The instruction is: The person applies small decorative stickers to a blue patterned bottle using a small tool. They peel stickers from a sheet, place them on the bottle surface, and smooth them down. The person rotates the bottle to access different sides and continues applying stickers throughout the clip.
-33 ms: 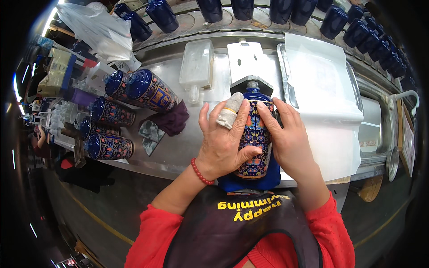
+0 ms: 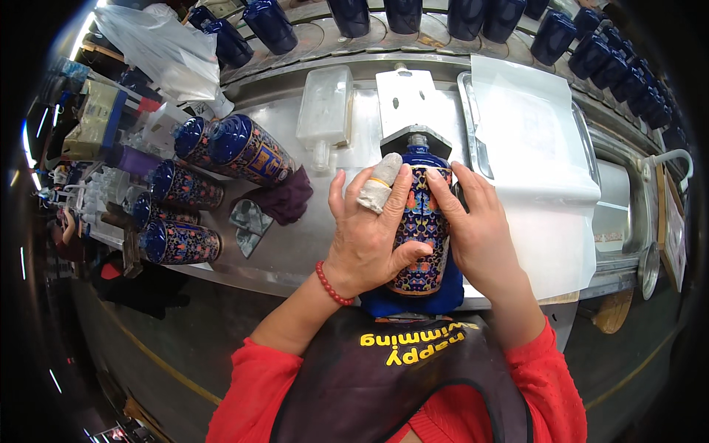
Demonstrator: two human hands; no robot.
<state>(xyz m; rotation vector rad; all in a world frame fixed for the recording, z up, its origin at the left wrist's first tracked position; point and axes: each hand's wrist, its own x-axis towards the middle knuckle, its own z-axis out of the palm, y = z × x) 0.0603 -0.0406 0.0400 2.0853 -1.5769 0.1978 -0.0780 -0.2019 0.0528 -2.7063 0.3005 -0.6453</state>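
A dark blue glass bottle (image 2: 419, 221) with a colourful floral pattern lies with its neck pointing away from me, against a dark angled rest (image 2: 416, 135) and over a blue cloth (image 2: 384, 300). My left hand (image 2: 369, 232) grips its left side, the thumb reaching across the pattern. One of its fingers wears a grey cloth cover (image 2: 382, 184) held by a yellow band. From the right, my right hand (image 2: 480, 221) presses fingers and thumb along the bottle's upper edge. The palms' undersides are hidden.
Several patterned blue bottles (image 2: 251, 151) stand at the left beside a purple cloth (image 2: 289, 198). A frosted bottle (image 2: 325, 107) lies behind. White sheets (image 2: 532, 170) cover a metal tray (image 2: 473, 125) at right. Plain blue bottles (image 2: 465, 16) line the conveyor (image 2: 310, 40) at the back.
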